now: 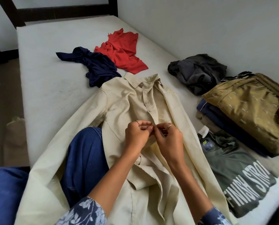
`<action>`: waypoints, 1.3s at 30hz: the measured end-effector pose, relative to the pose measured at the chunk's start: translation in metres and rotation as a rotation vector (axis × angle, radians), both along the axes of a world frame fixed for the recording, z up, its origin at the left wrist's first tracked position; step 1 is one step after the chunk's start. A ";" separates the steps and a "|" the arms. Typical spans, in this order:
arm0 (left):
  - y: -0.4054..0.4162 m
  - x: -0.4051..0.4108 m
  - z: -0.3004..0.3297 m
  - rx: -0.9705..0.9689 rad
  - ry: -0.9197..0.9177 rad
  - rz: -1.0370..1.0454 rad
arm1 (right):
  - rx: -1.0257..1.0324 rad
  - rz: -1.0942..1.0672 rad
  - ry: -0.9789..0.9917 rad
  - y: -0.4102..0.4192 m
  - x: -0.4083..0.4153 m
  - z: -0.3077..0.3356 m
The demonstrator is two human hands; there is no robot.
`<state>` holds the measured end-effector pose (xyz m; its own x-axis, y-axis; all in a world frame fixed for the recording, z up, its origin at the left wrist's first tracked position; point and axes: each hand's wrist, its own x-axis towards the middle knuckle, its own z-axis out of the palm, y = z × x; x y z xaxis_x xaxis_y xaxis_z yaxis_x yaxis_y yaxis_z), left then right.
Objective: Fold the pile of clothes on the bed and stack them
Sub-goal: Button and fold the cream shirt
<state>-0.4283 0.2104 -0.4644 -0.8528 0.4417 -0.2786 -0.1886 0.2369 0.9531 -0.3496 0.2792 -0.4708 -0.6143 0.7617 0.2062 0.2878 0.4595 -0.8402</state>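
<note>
A cream button-up shirt (127, 101) lies face up on the bed, collar pointing away from me, sleeves spread, partly draped over my knee. My left hand (138, 135) and my right hand (166, 137) meet at the shirt's button placket, both pinching the fabric there with curled fingers. A red garment (122, 51) and a navy garment (95, 65) lie crumpled beyond the collar. On the right stands a folded stack topped by an olive-gold piece (249, 109). A grey printed T-shirt (238, 174) lies folded near the stack.
A dark grey crumpled garment (199, 70) lies at the right by the wall. The white mattress (54, 88) shows bare at the left and far end. A dark bed frame (65, 12) stands at the head. My blue-trousered knee (85, 159) rests on the bed.
</note>
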 end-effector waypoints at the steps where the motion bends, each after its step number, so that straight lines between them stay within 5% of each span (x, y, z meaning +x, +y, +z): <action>1: -0.001 -0.001 -0.003 0.019 -0.040 0.010 | -0.006 0.008 0.012 -0.001 0.001 0.000; 6: -0.010 -0.004 -0.014 0.144 -0.233 -0.018 | -0.270 0.028 -0.031 0.003 0.001 -0.005; 13: -0.010 -0.006 -0.024 0.119 -0.201 -0.087 | -0.788 0.072 -0.078 0.017 0.000 -0.012; 20: -0.011 -0.006 -0.033 0.037 -0.102 -0.120 | -0.597 0.018 -0.168 0.013 -0.004 -0.014; 25: -0.010 -0.005 -0.033 0.003 -0.127 -0.094 | -0.250 -0.039 -0.266 0.003 -0.010 -0.018; 31: -0.007 -0.008 -0.034 0.106 -0.227 -0.008 | -0.137 -0.041 -0.102 -0.015 -0.012 -0.018; 35: -0.006 -0.011 -0.036 0.169 -0.211 0.030 | -0.335 -0.040 -0.054 -0.009 -0.014 -0.018; 39: -0.004 -0.012 -0.035 0.253 -0.271 0.037 | -0.925 -0.007 0.159 0.000 -0.018 -0.010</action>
<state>-0.4404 0.2059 -0.4992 -0.7797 0.4960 -0.3821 -0.4458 -0.0112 0.8951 -0.3672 0.2790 -0.4810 -0.6256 0.6684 -0.4023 0.1386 -0.4123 -0.9005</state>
